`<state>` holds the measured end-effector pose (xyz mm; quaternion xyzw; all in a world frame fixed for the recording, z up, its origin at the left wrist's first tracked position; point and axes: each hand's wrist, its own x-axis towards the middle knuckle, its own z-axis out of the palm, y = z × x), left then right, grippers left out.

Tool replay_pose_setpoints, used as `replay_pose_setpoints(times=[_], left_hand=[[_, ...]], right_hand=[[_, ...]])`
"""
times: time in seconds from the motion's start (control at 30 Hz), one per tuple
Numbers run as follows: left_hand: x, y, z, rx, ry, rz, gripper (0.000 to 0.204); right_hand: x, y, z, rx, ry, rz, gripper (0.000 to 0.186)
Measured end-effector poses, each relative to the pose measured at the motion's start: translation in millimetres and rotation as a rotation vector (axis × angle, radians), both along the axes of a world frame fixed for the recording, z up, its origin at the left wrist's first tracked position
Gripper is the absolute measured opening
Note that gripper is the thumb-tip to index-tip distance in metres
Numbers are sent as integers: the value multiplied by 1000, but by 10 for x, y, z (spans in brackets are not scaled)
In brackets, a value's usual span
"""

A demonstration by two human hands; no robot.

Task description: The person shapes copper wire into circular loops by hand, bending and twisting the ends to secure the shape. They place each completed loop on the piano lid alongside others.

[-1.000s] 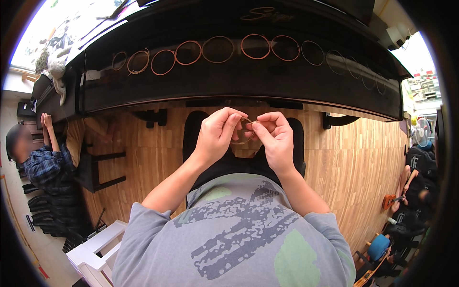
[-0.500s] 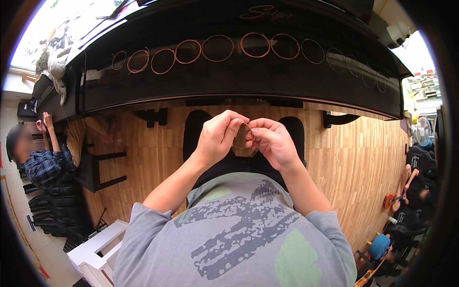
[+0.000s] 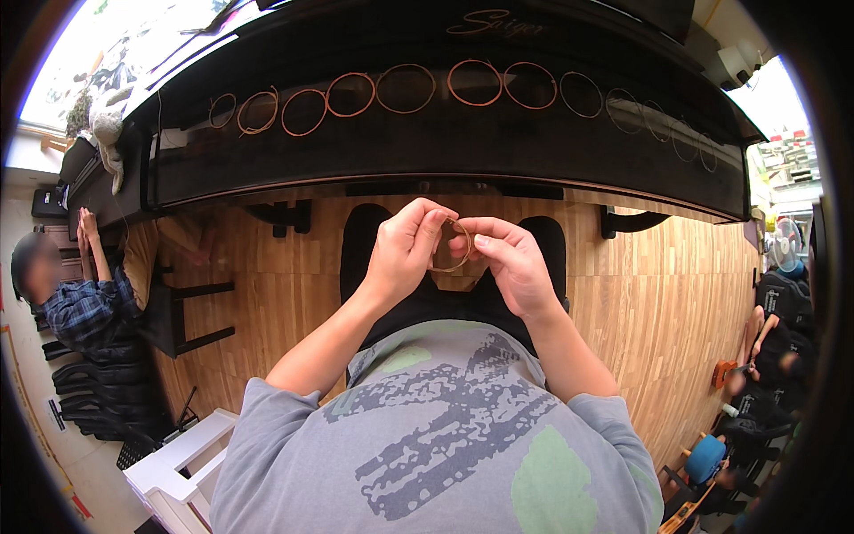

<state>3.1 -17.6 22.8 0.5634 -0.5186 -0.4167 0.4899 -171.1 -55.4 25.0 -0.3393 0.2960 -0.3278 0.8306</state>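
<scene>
Wire coil (image 3: 469, 250), long axis seemingly fore-and-aft

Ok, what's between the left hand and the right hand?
The head view shows a wire coil, held by the left hand, its edge near the right hand.

A loop of wire (image 3: 469, 254) lies between my left hand (image 3: 405, 249) and my right hand (image 3: 516, 271), in front of my chest and on the near side of a cabinet (image 3: 445, 160). On that cabinet, a row of coils (image 3: 407, 113) runs left to right, a gap parting the five leftmost from the rest. To my left sits another person (image 3: 84, 307), a stool (image 3: 191, 291) between us; a frame (image 3: 160, 485) stands beside my left elbow, toward the rear. Across the floor (image 3: 658, 267) at far right, a fan (image 3: 787, 242) stands beyond a small stringed instrument (image 3: 721, 375).
</scene>
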Motion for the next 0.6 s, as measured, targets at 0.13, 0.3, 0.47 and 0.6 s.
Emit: replay_pose_setpoints(times=[0.13,0.3,0.47,0.6], left_hand=[[-7,3,-10,-5,33,-8,28],[-12,12,27,25,62,6,25],[-6,-5,-6,45,155,-44,30],[17,-24,1,105,323,-69,35]], right_hand=[[37,41,-6,-191,107,-56,25],[83,100,-13,-311,222,-164,20],[64,93,-37,-342,304,-134,14],[67,63,16,-344,324,-168,12]])
